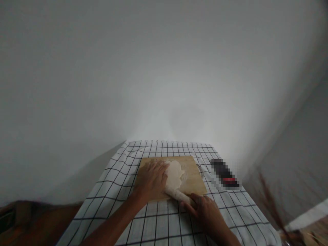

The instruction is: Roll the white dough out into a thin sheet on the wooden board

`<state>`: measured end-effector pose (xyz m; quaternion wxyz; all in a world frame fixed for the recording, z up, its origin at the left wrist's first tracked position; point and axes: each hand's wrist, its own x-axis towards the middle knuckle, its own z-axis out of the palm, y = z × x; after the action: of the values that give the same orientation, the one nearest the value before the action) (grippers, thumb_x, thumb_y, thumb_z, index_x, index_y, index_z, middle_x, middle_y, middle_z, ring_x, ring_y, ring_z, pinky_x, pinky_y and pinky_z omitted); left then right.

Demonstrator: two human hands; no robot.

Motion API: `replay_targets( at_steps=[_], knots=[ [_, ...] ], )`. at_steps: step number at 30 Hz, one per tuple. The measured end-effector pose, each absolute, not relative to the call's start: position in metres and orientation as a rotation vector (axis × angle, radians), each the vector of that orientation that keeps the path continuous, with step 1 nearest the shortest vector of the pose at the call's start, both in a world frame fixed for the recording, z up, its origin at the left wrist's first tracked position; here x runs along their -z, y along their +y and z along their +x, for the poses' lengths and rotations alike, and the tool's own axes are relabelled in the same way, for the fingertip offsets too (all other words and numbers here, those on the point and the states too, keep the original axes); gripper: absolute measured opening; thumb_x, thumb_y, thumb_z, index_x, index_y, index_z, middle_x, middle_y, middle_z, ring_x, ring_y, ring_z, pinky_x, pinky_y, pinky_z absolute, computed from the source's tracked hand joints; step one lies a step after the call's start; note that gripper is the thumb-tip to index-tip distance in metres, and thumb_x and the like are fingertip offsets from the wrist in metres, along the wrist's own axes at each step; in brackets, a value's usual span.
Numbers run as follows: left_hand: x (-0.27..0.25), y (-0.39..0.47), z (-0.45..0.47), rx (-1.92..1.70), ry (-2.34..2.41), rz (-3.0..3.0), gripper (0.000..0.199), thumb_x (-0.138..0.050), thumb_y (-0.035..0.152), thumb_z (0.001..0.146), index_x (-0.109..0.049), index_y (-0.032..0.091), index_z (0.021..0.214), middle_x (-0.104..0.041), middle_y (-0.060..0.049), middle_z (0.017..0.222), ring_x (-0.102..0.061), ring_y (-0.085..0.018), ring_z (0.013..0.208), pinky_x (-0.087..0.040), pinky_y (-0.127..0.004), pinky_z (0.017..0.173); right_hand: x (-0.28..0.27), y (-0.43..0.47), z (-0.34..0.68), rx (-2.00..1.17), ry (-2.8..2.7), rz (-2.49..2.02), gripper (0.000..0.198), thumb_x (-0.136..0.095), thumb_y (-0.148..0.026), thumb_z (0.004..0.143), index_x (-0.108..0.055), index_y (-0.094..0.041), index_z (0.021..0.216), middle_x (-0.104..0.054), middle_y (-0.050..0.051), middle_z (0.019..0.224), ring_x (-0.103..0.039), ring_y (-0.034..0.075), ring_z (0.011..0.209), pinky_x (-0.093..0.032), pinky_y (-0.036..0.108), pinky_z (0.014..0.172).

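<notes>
A flattened, pale piece of dough [174,172] with an uneven edge lies on a wooden board [193,171]. My left hand [153,177] rests over the board's left part, fingers stretched out, the fingertips at the dough's left edge. Whether they press on the dough or only on the board I cannot tell. Closed around the near end of a floury rolling pin [179,195] is my right hand [202,208]. The pin slants across the board's front edge, its far end by the dough's lower edge and close to my left hand.
Under the board is a white cloth [159,222] with dark grid lines, covering the table. A blurred-out dark and red item [225,175] lies to the right of the board. The table's far end meets a pale wall [164,85]. Brown dried stalks [269,194] stand beyond the right edge.
</notes>
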<state>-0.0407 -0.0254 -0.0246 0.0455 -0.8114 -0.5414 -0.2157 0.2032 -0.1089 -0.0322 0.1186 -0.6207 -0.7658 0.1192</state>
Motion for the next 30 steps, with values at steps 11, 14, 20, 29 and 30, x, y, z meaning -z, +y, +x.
replay_targets(
  at_steps=[11,14,20,29,30],
  knots=[
    [0.015,0.026,-0.023,0.435,-1.448,-2.677,0.045,-0.036,0.038,0.101,-0.053,0.026,0.141,-0.055,-0.004,0.147,-0.045,-0.024,0.139,-0.029,-0.042,0.118,0.036,-0.118,0.191,-0.356,-2.056,-1.860,0.048,-0.036,-0.060,0.100,-0.068,-0.026,0.088,-0.074,0.005,0.079,-0.071,0.024,0.078,-0.039,0.028,0.062],
    [0.015,0.042,-0.012,0.348,-1.461,-2.721,0.048,-0.029,0.041,0.102,-0.051,0.025,0.143,-0.053,-0.005,0.149,-0.041,-0.024,0.142,-0.026,-0.043,0.120,0.032,-0.116,0.192,-0.390,-2.018,-1.858,0.046,-0.038,-0.057,0.101,-0.069,-0.026,0.088,-0.075,0.005,0.080,-0.071,0.023,0.079,-0.038,0.028,0.062],
    [0.012,0.057,0.005,0.279,-1.587,-2.781,0.059,-0.016,0.049,0.103,-0.048,0.023,0.145,-0.048,-0.004,0.153,-0.034,-0.025,0.146,-0.026,-0.048,0.119,0.024,-0.114,0.194,-0.481,-1.981,-1.812,0.050,-0.036,-0.057,0.101,-0.071,-0.025,0.088,-0.075,0.005,0.084,-0.071,0.021,0.081,-0.039,0.027,0.065],
    [0.014,0.021,-0.027,0.451,-1.322,-2.675,0.046,-0.030,0.039,0.103,-0.050,0.026,0.142,-0.056,-0.003,0.146,-0.045,-0.023,0.138,-0.032,-0.045,0.117,0.032,-0.115,0.190,-0.426,-2.019,-1.883,0.036,-0.049,-0.056,0.096,-0.069,-0.027,0.104,-0.075,0.007,0.088,-0.071,0.026,0.086,-0.041,0.030,0.069],
    [0.014,0.014,-0.031,0.478,-1.292,-2.662,0.045,-0.030,0.037,0.103,-0.050,0.026,0.142,-0.056,-0.003,0.146,-0.046,-0.022,0.138,-0.032,-0.044,0.118,0.032,-0.116,0.189,-0.414,-2.031,-1.894,0.035,-0.051,-0.055,0.095,-0.069,-0.027,0.106,-0.075,0.007,0.088,-0.071,0.027,0.085,-0.041,0.030,0.068]
  ],
)
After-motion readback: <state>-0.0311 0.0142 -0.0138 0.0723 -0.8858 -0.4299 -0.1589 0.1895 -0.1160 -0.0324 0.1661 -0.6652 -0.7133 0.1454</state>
